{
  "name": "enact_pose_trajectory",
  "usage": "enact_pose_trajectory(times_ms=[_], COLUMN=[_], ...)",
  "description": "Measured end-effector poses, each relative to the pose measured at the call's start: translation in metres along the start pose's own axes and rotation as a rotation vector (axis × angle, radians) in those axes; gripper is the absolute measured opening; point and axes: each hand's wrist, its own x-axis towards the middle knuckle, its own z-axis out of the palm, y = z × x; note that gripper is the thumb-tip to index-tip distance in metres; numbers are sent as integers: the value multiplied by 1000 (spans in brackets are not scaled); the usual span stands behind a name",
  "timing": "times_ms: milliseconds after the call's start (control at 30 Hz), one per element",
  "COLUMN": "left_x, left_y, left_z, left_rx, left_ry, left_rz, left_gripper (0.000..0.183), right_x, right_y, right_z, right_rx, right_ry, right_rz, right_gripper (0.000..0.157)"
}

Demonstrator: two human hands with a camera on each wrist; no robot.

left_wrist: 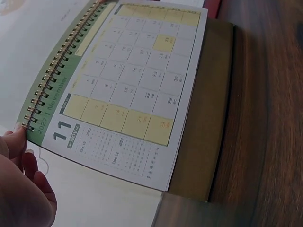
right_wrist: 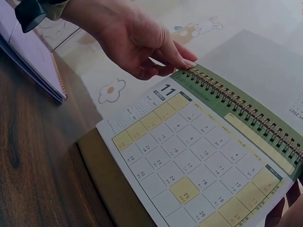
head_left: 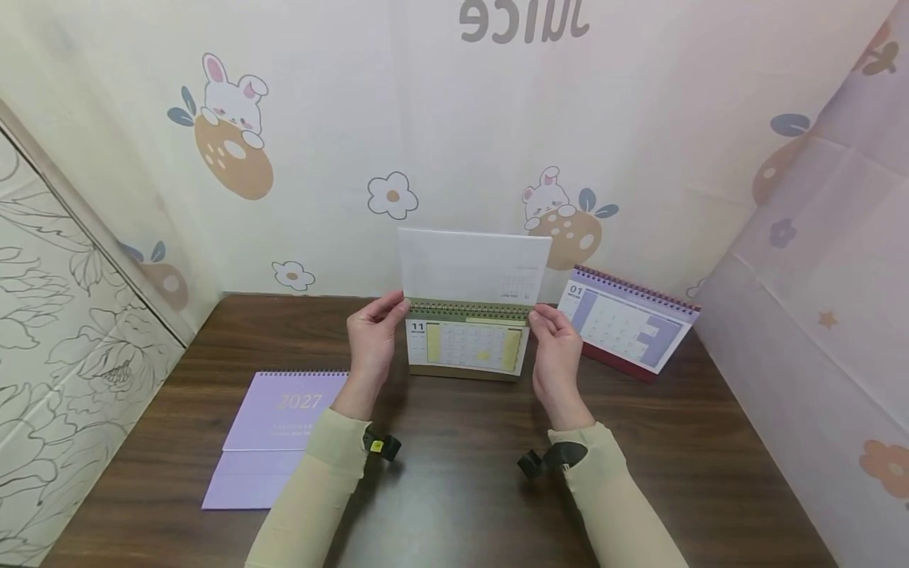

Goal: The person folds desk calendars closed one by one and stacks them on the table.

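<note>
The green-topped calendar [head_left: 465, 345] stood directly between the two grips, its November page facing the person and its long axis running crosswise from one grip to the other. The left grip [head_left: 371, 343] pinched it at the left end of the ring binding [head_left: 472, 309], beside the printed 11; the right grip [head_left: 559, 359] pinched the opposite end, so neither hand was nearer and the rings made a nearly level line joining both. Above that line, and so above both grips, a white upturned page [head_left: 469, 264] rose from the rings; below it hung the November page, with the brown base [head_left: 461, 373] lowest, at the bench [head_left: 454, 489]. That made the binding the hinge on which any turning of a page seemed to depend. Just beyond the right grip, on its outer side, a purple January calendar [head_left: 625, 319] leaned at a slant, while the lilac 2027 calendar [head_left: 259, 442] lay left of the left grip and closer to the person, partly covered by the sleeve [head_left: 312, 489].
</note>
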Motion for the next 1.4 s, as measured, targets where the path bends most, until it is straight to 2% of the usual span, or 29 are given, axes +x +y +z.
enact_pose_trajectory(times_ms=[200, 400, 633, 767, 1000, 1100, 1267, 1400], left_x=[0, -2, -4, -5, -5, -5, -5, -5], left_y=[1, 0, -3, -4, -9, -10, -11, -11], left_z=[-2, -3, -3, -5, -10, -12, -14, -14], left_rx=[-4, -32, -140, -149, -50, -33, -50, -16], left_ry=[-4, 0, -34, -49, -65, -60, -85, -100], left_rz=[29, 12, -50, -62, -12, -11, -28, -43], left_gripper=[18, 14, 21, 22, 19, 15, 13, 13], right_x=[-1, -1, -1, 0, 7, 10, 14, 15], right_y=[1, 6, 10, 11, 11, 10, 8, 8], right_z=[1, 0, -3, -4, -9, -10, -10, -12], right_rx=[7, 83, 169, 140, -79, -93, -55, -54], right_ry=[-2, -30, -77, -74, -59, -65, -68, -75], right_rz=[-18, -70, -131, -126, -81, -60, -35, -35], right_gripper=[15, 23, 10, 14, 16, 20, 23, 23])
